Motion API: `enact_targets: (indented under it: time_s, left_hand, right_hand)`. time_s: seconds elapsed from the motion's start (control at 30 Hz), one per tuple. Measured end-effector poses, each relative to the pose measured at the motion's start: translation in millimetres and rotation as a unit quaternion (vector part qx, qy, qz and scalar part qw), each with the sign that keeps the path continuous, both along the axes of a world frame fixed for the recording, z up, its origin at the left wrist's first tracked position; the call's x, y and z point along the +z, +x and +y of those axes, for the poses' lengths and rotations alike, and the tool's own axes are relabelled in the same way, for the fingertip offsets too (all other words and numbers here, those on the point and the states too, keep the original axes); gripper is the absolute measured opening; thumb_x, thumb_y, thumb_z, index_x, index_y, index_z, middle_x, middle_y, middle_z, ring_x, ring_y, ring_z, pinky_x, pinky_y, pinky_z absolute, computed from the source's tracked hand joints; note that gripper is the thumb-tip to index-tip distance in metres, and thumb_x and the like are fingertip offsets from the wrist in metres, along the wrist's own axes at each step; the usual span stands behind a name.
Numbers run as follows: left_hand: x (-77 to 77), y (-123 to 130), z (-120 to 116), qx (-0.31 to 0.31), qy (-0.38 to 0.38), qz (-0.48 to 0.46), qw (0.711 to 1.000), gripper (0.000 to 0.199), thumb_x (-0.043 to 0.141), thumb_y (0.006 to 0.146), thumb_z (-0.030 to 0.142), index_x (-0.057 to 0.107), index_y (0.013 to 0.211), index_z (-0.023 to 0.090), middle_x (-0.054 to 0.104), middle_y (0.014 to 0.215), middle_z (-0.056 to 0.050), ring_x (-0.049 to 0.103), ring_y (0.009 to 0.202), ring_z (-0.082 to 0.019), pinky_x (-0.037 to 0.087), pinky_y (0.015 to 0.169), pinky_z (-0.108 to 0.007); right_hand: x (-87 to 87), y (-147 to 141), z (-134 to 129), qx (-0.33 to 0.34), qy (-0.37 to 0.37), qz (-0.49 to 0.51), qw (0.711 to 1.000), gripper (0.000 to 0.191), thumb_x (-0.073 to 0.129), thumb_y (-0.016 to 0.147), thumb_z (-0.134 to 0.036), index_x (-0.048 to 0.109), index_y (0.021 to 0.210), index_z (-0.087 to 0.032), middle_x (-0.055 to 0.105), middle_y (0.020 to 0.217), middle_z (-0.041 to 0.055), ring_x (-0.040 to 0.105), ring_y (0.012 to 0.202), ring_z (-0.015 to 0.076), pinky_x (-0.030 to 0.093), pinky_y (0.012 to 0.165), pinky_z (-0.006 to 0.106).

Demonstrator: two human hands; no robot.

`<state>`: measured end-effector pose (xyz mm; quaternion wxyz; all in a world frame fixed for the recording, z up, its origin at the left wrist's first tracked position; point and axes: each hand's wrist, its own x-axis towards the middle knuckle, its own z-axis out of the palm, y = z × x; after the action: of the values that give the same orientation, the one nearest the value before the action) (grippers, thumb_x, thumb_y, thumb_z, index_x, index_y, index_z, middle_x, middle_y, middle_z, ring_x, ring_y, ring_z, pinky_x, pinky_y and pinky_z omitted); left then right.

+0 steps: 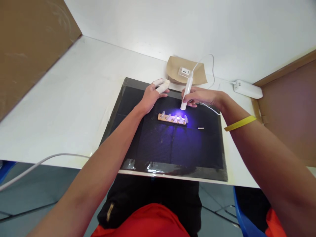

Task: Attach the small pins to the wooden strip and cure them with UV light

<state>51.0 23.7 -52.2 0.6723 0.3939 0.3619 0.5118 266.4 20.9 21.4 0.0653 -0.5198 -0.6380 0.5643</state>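
Observation:
My right hand [191,97] is closed round a white UV lamp pen [188,89], whose lower end shines violet light downward. Just below the light lies a narrow wooden strip [169,118] bearing a row of several small translucent pieces [175,118]; the right part of it glows purple. My left hand [155,92] is up and to the left of the strip, apart from it. White finger cots [162,87] cover two of its fingers, and the fingertips are brought together; whether something small is between them I cannot make out.
Under everything lies a black ribbed mat [153,148] with taped edges on a white table [74,98]. A small pale stick [200,128] rests on it. Behind is a brown paper tray [172,65] with a small white box [184,72]. The lamp's cable runs toward a white power strip [248,89].

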Motion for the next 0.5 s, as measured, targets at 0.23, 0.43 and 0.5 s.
enact_targets:
  time_s: [0.23,0.43,0.5]
  left_hand:
    - [-2.3,0.4,1.5,0.001,0.005,-0.002,1.000,0.019,0.079,0.088,0.025,0.071,0.103,0.017,0.067,0.112,-0.004,0.070,0.085,-0.011,0.055,0.081,-0.026]
    - [-3.7,0.7,0.7,0.003,0.013,0.012,1.000,0.025,0.080,0.087,0.030,0.071,0.107,0.018,0.067,0.115,-0.005,0.071,0.089,-0.013,0.056,0.088,-0.030]
    - [-4.3,0.8,0.7,0.002,0.017,0.017,1.000,0.025,0.080,0.087,0.031,0.071,0.107,0.018,0.067,0.115,-0.005,0.072,0.090,-0.015,0.056,0.090,-0.033]
  right_hand:
    - [2.0,6.2,-1.7,-0.019,-0.011,-0.003,1.000,0.027,0.083,0.070,-0.032,0.060,0.060,-0.024,0.055,0.054,0.0021,0.047,0.050,0.0141,0.034,0.041,0.028]
    - [1.9,6.3,-2.8,-0.027,-0.037,0.018,0.999,0.033,0.087,0.067,-0.035,0.056,0.062,-0.024,0.055,0.055,0.0005,0.047,0.049,0.0132,0.036,0.040,0.028]
    - [1.5,6.7,-2.4,-0.039,-0.050,0.026,0.998,0.035,0.088,0.066,-0.035,0.055,0.064,-0.024,0.055,0.057,0.0005,0.048,0.048,0.0130,0.037,0.039,0.028]
